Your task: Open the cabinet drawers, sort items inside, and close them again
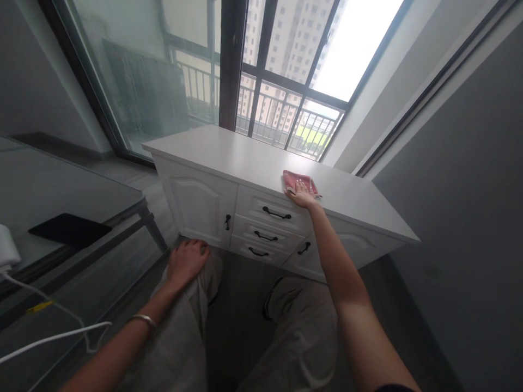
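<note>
My right hand lies on a folded pink cloth at the front edge of a white cabinet top. Its fingers are stretched out over the fabric, and the palm is near the edge. My left hand rests on my left knee, with the fingers draped over it and nothing visible in them. Below the cloth, the white cabinet front has several drawers with black handles. A door with a black handle is at the left, and another at the right.
A low table stands at the left with a flat black object on it. A white device and white cables are near its corner. Dark-framed glass rises behind the cabinet. A grey wall bounds the right.
</note>
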Motion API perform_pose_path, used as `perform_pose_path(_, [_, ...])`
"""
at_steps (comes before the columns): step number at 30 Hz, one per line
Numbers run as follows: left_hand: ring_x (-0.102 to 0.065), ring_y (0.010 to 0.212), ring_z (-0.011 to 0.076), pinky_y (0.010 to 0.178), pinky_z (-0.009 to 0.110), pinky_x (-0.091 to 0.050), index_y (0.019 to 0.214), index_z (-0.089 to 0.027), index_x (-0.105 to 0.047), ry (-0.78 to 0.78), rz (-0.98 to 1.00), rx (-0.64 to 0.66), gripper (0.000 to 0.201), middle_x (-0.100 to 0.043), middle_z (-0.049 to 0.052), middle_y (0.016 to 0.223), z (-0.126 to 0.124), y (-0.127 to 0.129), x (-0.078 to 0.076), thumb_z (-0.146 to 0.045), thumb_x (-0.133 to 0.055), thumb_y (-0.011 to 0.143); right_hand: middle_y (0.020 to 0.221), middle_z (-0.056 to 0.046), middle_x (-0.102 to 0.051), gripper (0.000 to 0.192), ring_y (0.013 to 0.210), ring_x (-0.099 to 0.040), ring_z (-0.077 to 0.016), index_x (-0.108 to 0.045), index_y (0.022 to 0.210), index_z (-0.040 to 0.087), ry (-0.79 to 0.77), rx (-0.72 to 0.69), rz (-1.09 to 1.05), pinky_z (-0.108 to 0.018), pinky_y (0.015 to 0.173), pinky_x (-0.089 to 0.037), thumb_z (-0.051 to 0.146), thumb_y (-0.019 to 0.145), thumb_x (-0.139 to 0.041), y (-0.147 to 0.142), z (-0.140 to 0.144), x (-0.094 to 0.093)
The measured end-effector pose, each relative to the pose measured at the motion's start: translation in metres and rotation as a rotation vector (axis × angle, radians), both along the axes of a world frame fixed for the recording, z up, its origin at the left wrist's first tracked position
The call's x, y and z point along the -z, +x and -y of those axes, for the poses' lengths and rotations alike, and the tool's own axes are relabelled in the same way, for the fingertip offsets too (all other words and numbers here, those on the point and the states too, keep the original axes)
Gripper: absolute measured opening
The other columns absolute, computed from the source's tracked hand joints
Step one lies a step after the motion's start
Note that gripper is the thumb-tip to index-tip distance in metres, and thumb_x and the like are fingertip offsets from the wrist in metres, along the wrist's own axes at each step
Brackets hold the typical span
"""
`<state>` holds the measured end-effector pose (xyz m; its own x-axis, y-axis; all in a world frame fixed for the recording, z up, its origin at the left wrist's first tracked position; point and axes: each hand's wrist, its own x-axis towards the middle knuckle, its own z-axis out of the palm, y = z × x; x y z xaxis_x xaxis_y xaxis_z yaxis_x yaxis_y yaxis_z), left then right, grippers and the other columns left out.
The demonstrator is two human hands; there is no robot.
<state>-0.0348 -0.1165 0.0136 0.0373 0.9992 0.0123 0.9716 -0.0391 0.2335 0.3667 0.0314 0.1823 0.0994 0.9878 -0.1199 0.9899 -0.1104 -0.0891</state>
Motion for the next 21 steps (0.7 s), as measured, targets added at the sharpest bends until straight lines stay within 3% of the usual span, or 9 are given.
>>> perform_pose_path(8, [-0.069, 0.134, 0.0418, 0.105, 0.053, -0.058, 0.128, -0.019, -0.083, -0.005, -0.002, 0.014, 0.052, -0.081, 0.017, 0.141, 0.006, 0.005, -0.006, -0.039, -0.04, 0.11, 0.194, -0.019, -0.002, 0.094, 0.181, -0.004, -0.0292, -0.012, 0.186, 0.007, 0.069, -0.012, -0.016, -0.053, 0.146, -0.004, 0.066, 0.116, -0.036, -0.005, 0.008, 0.001])
perform_pose_path(11, [-0.07, 0.133, 0.041, 0.104, 0.051, -0.058, 0.126, -0.02, -0.084, 0.016, -0.003, 0.019, 0.05, -0.081, 0.016, 0.14, 0.007, 0.005, -0.005, -0.039, -0.041, 0.109, 0.194, -0.02, -0.009, 0.094, 0.181, -0.006, -0.0322, -0.024, 0.184, 0.008, 0.249, -0.051, -0.087, -0.056, 0.145, -0.006, 0.061, 0.112, -0.05, -0.006, 0.023, 0.009])
perform_pose_path(13, [-0.071, 0.132, 0.0394, 0.103, 0.049, -0.058, 0.124, -0.023, -0.084, 0.026, -0.008, 0.018, 0.047, -0.082, 0.014, 0.14, 0.006, 0.004, -0.002, -0.039, -0.043, 0.109, 0.19, -0.02, -0.028, 0.079, 0.178, -0.018, -0.0325, -0.044, 0.176, 0.01, 0.436, -0.091, -0.186, -0.054, 0.145, -0.014, 0.051, 0.109, -0.051, -0.007, 0.043, 0.018])
perform_pose_path(15, [-0.072, 0.131, 0.0381, 0.103, 0.048, -0.058, 0.126, -0.025, -0.084, 0.035, -0.019, 0.02, 0.047, -0.082, 0.013, 0.141, 0.004, 0.002, 0.001, -0.04, -0.043, 0.11, 0.171, -0.019, -0.058, 0.056, 0.165, -0.045, -0.0311, -0.071, 0.149, 0.016, 0.612, -0.165, -0.335, -0.05, 0.138, -0.033, 0.036, 0.105, -0.044, -0.007, 0.07, 0.033])
perform_pose_path(17, [-0.071, 0.133, 0.0375, 0.103, 0.048, -0.058, 0.128, -0.025, -0.084, 0.034, -0.029, 0.019, 0.047, -0.081, 0.012, 0.142, 0.002, 0.002, 0.006, -0.04, -0.043, 0.111, 0.126, -0.015, -0.081, 0.039, 0.127, -0.071, -0.0298, -0.078, 0.102, 0.024, 0.673, -0.262, -0.517, -0.044, 0.115, -0.054, 0.027, 0.095, -0.04, -0.003, 0.099, 0.056])
perform_pose_path(18, [-0.071, 0.134, 0.0371, 0.104, 0.048, -0.058, 0.128, -0.025, -0.084, 0.028, -0.03, 0.021, 0.047, -0.081, 0.013, 0.143, 0.0, 0.002, 0.008, -0.04, -0.042, 0.111, 0.096, -0.011, -0.08, 0.029, 0.1, -0.074, -0.0287, -0.07, 0.081, 0.027, 0.66, -0.269, -0.585, -0.041, 0.098, -0.057, 0.028, 0.09, -0.042, 0.0, 0.113, 0.071])
perform_pose_path(19, [-0.071, 0.134, 0.0368, 0.105, 0.048, -0.058, 0.129, -0.025, -0.084, 0.019, -0.028, 0.021, 0.047, -0.081, 0.013, 0.143, -0.001, 0.002, 0.009, -0.04, -0.043, 0.111, 0.074, -0.007, -0.07, 0.023, 0.077, -0.068, -0.0268, -0.058, 0.068, 0.029, 0.644, -0.235, -0.618, -0.039, 0.082, -0.054, 0.03, 0.087, -0.044, 0.003, 0.125, 0.088])
perform_pose_path(21, [-0.071, 0.135, 0.0362, 0.107, 0.049, -0.057, 0.129, -0.025, -0.084, 0.008, -0.02, 0.015, 0.046, -0.081, 0.013, 0.143, -0.004, 0.003, 0.013, -0.038, -0.043, 0.111, 0.058, -0.002, -0.054, 0.022, 0.059, -0.055, -0.0244, -0.043, 0.061, 0.031, 0.632, -0.135, -0.661, -0.037, 0.066, -0.043, 0.034, 0.082, -0.046, 0.009, 0.143, 0.124])
